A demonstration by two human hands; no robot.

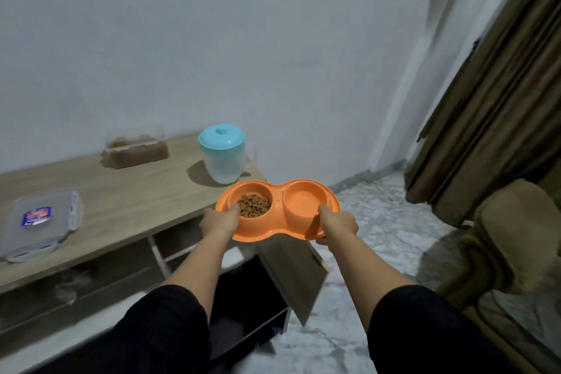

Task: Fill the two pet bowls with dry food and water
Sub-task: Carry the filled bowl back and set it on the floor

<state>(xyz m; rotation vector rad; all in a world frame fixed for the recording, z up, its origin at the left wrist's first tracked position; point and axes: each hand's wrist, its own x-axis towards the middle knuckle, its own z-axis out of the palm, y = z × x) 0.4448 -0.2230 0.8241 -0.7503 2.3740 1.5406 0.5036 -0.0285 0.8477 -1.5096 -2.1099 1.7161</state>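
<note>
An orange double pet bowl [277, 222] is held in the air past the right end of the wooden shelf unit. Its left cup holds brown dry food [253, 205]; the right cup [304, 199] looks glossy, and I cannot tell whether it holds water. My left hand [219, 220] grips the bowl's left rim, thumb over the edge. My right hand [337, 223] grips the right rim. On the shelf top stand a clear jug with a light-blue lid [222, 152] and a clear box of dry food [135, 146].
The wooden shelf unit [121, 203] runs along the white wall at left, with open compartments below. A clear box lid with a blue label [38, 223] lies on its left part. Brown curtains [498, 106] and a tan cushioned seat [513, 240] stand at right. Marble floor lies below.
</note>
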